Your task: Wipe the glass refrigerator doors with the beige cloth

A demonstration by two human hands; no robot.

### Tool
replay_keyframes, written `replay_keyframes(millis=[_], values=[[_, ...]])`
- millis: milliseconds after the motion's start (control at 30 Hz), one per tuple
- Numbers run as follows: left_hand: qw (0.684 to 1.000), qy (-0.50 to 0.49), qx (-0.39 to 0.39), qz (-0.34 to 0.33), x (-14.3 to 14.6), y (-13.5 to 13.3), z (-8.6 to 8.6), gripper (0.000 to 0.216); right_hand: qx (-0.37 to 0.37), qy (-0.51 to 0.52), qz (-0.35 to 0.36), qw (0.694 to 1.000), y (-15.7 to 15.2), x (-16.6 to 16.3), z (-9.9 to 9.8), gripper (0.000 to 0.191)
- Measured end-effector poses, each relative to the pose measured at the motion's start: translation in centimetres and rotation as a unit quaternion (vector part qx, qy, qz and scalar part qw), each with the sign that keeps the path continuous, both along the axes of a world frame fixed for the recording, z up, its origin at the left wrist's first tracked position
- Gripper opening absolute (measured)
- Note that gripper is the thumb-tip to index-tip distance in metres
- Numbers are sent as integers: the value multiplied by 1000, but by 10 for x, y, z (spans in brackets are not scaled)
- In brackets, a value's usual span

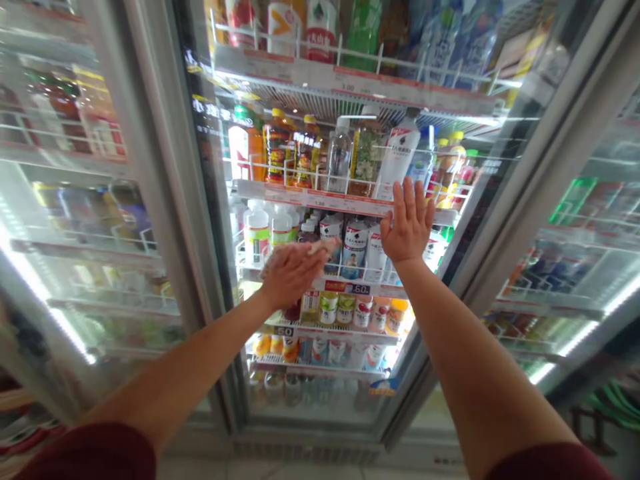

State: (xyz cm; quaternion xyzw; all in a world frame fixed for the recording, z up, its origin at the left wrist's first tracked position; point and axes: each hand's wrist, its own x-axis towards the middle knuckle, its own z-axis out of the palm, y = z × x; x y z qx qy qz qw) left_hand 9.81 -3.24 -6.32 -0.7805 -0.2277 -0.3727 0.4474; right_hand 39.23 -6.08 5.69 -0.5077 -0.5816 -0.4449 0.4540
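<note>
My left hand [296,277] presses a pale cloth [323,247] against the glass door [320,408] of a drinks fridge. The cloth shows past my fingertips and along the hand's upper edge; the rest lies hidden under the palm. Higher and to the right, my right hand [409,223] is open with its fingers stretched upward, and it looks laid flat on the same glass. No object shows in it. Behind the pane stand rows of bottles, among them a white bottle [399,150] just above my right fingers.
Metal door frames [155,147] run along both sides of the pane. Further fridge sections stand to the left and right, with bottles on wire-fronted shelves [320,200]. A vent grille [305,453] runs below the door, above the tiled floor [280,471].
</note>
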Motion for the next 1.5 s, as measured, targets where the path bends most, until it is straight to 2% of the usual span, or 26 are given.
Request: replay_keyframes(millis=[67, 133, 200, 300, 367, 433, 500, 600, 667, 700, 767, 867, 933, 1000, 1067, 1133, 1200, 1267, 1300, 1400, 1500], values=[[995, 89, -35, -12, -3, -3, -13, 58, 10, -4, 0, 1000, 1, 0, 0, 60], [987, 141, -69, -17, -11, -2, -5, 61, 17, -6, -1, 1000, 1, 1, -1, 59], [992, 110, -54, -17, -19, 3, 21, 63, 20, -7, -1, 1000, 2, 1, -1, 59], [1000, -2, 5, 0, -24, 8, 69, 65, 20, -4, -4, 1000, 2, 0, -1, 59], [998, -58, 21, 18, -20, 9, 87, 65, 17, -4, -7, 1000, 2, 0, -1, 59], [995, -89, 26, 31, -10, 8, 84, 64, 11, -4, -9, 1000, 2, 0, -1, 59], [996, -82, 29, 35, 2, 4, 63, 62, 3, -4, -11, 1000, 1, 0, -1, 60], [999, 38, 29, 1, 12, -2, 22, 58, -1, -4, -14, 1000, 1, 0, -1, 60], [990, 135, 27, -36, 11, -2, 10, 57, 3, -5, -18, 1000, 1, 0, 0, 60], [985, 165, 26, -51, 7, -1, 11, 58, 5, -6, -20, 1000, 1, 0, -1, 60], [985, 161, 21, -59, -1, 3, 28, 59, 8, -8, -23, 1000, 2, 0, -1, 60], [999, 45, 20, -20, -10, 9, 64, 62, 19, -8, -23, 1000, 3, 1, -1, 59], [999, -29, 27, 15, -9, 9, 76, 61, 21, -7, -18, 1000, 3, 0, -1, 59], [997, -67, 31, 33, -3, 7, 70, 59, 19, -6, -15, 1000, 2, 0, -1, 60], [999, -46, 11, 27, 3, 3, 51, 56, 20, -7, -18, 1000, 2, 0, -1, 60], [998, 55, -26, -3, 5, 1, 31, 52, 23, -8, -23, 999, 1, 0, -1, 60], [982, 173, -57, -41, -1, 3, 23, 50, 22, -11, -26, 999, 1, 0, -1, 60], [971, 223, -66, -59, -11, 8, 31, 50, 18, -12, -26, 999, 1, 0, -1, 60], [974, 211, -62, -57, -16, 10, 40, 50, 17, -13, -26, 999, 1, 0, -1, 60], [993, 104, -55, -29, -23, 15, 67, 54, 24, -11, -22, 999, 2, 1, -1, 60], [998, 5, -61, -9, -18, 14, 71, 54, 30, -12, -9, 999, 3, 2, -2, 60]])
